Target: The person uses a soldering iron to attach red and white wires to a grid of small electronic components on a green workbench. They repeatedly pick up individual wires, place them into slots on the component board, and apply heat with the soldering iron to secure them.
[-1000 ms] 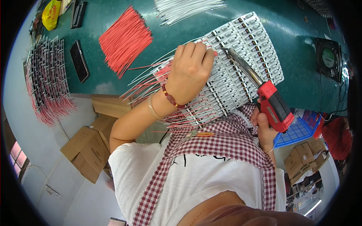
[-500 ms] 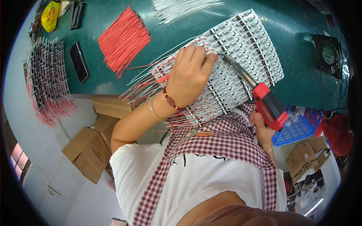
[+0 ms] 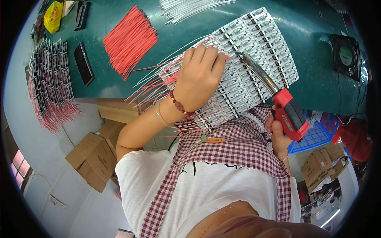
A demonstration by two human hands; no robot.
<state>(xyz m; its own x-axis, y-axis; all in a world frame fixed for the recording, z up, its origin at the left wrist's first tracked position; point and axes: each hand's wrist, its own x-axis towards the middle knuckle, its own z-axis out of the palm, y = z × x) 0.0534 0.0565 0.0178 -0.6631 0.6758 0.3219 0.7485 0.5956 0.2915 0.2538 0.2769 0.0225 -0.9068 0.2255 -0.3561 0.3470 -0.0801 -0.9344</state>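
My right hand (image 3: 280,137) grips a soldering iron (image 3: 291,115) with a red and black pistol handle. Its dark tip is over a large panel of small white circuit boards (image 3: 254,59), just right of my left hand. My left hand (image 3: 200,77) lies over the panel's left part with its fingers curled down in a pinch. A red wire end (image 3: 227,57) pokes out beside the index finger; the fingertips are hidden. Red and white wires (image 3: 149,89) fan out leftward from the boards under that hand.
On the green table (image 3: 119,92) lie a bundle of red wires (image 3: 130,41), a bundle of white wires (image 3: 194,8) and a phone (image 3: 83,64). Finished-looking wired panels (image 3: 49,75) hang over the left edge. A black fan-like device (image 3: 346,58) stands right; a blue basket (image 3: 315,139) is below.
The soldering iron has moved a little to the right and its tip has lifted away from my left fingers. My left hand has barely shifted.
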